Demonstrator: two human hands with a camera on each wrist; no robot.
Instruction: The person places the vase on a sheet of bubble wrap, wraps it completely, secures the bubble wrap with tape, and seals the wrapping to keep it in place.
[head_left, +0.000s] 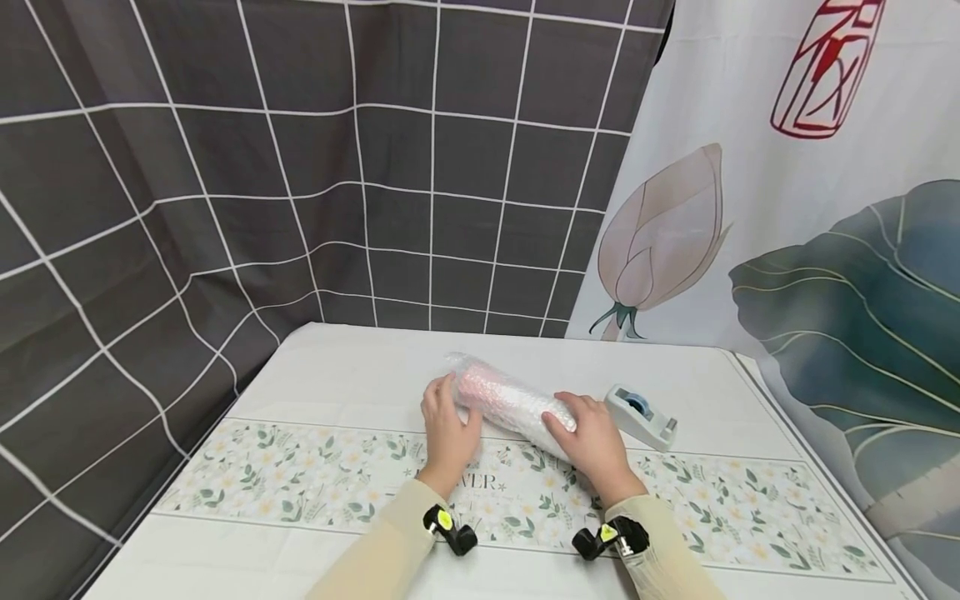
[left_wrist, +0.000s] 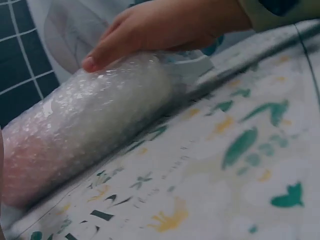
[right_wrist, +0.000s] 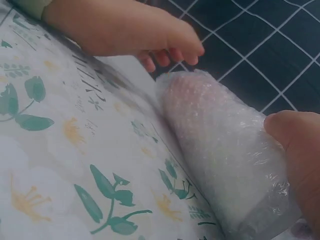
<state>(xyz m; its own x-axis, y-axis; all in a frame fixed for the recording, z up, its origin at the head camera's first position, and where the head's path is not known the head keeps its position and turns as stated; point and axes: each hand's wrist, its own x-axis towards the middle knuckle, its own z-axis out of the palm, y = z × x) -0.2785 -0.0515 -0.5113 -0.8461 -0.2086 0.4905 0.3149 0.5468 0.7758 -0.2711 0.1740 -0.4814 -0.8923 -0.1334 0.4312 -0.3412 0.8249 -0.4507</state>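
A bubble-wrapped cylindrical package [head_left: 512, 406] lies slantwise on the table, pinkish towards its left end and whitish towards its right. The right hand [head_left: 597, 442] grips its right end, the thumb lying over the wrap and the other fingers on the far side. At the left end, the left hand [head_left: 450, 437] has its fingers loosely bent. The right wrist view shows this left hand [right_wrist: 130, 30] just off the wrapped end, with a small gap between. Loose clear wrap sticks out past the package's right end in the left wrist view.
A pale tape dispenser [head_left: 641, 417] with a blue-cored roll stands just right of the right hand. The white tablecloth [head_left: 360, 367] has a floral band across it. A dark gridded curtain [head_left: 397, 217] and a white printed curtain [head_left: 750, 200] hang behind the table.
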